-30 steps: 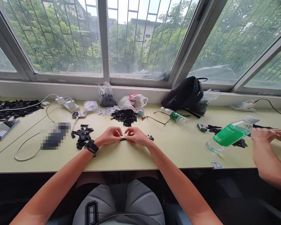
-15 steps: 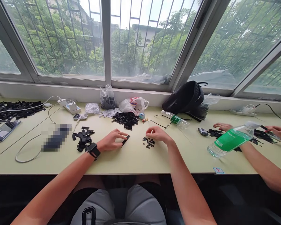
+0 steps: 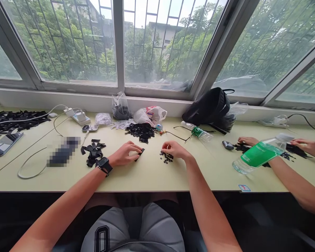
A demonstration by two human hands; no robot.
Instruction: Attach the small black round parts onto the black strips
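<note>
My left hand, with a dark watch on its wrist, is closed on a short black strip held at the fingertips, low over the table. Over a small heap of black rings, my right hand has its fingertips pinched together and pointing down. Whatever sits between those fingertips is too small to make out. A loose pile of black strips lies left of my left hand, and a denser pile of black pieces lies beyond both hands.
To the right stands a tilted green-labelled bottle in front of another person's hands. A lying bottle, glasses and a black bag are near the window. Phones and cables lie to the left.
My left hand has turned slightly and the strip in it stands a little steeper. The right hand has shifted slightly left over the rings. The other person's right hand has moved left.
</note>
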